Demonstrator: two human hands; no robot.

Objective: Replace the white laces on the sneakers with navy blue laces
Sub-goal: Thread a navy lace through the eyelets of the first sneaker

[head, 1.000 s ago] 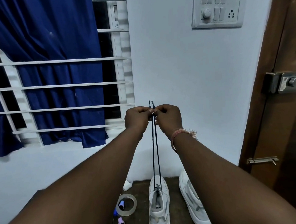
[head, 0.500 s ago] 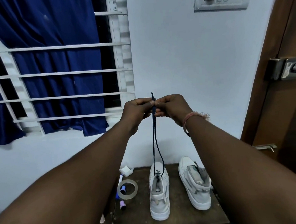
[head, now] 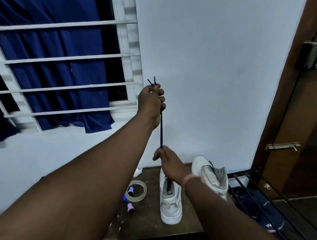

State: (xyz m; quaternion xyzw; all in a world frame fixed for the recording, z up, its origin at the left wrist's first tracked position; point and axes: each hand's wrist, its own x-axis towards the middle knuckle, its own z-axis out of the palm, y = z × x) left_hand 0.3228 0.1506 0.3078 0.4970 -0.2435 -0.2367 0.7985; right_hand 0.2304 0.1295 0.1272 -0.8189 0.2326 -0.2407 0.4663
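Observation:
Two white sneakers stand on a small dark wooden table. The left sneaker has a navy blue lace running straight up from its eyelets. My left hand is raised high and grips both lace ends together, the two tips sticking out above the fist. Lower down, just above the shoe, my right hand pinches the doubled lace. The right sneaker stands behind my right wrist, partly hidden, with no lace that I can make out.
A clear tape roll, small purple and blue caps and a white scrap lie at the table's left. A black metal rack stands to the right, beside a brown door. A barred window with a blue curtain is at left.
My right hand let go of the lace tips and slid down the lace to just above the left sneaker. My left hand keeps both ends raised. The view tilted down.

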